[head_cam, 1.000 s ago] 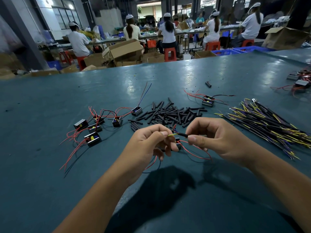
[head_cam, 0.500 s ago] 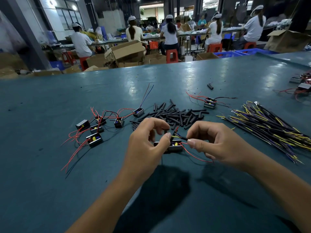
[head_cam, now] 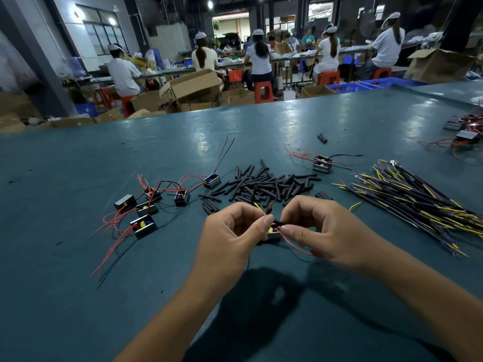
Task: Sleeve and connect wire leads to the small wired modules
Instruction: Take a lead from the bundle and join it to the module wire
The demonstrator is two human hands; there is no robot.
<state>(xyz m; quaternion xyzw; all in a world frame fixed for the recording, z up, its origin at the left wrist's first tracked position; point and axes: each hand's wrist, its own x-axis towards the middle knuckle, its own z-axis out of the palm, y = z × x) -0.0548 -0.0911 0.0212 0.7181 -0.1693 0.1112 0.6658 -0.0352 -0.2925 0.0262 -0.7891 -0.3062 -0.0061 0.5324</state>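
Note:
My left hand [head_cam: 232,231] and my right hand [head_cam: 321,228] meet over a small black module [head_cam: 273,235] that lies on the teal table [head_cam: 78,296]. Between my left thumb and finger I pinch a yellow lead [head_cam: 260,208] and a red lead [head_cam: 270,206] where they cross. With my right thumb and finger I pinch a short black sleeve [head_cam: 278,222] beside them. The module's red wire [head_cam: 295,245] loops under my right hand. A pile of black sleeves [head_cam: 266,188] lies just beyond my hands.
Several wired modules [head_cam: 146,207] with red leads lie to the left. Another module [head_cam: 322,163] sits at the back right. A bundle of black, yellow and purple wire leads [head_cam: 418,199] is spread at the right. Seated workers and cardboard boxes [head_cam: 193,87] are beyond the table's far edge.
Both hands came down towards the table and closed in together. The module, lifted a second ago, now lies on the table. The lead ends now stick up between my fingertips.

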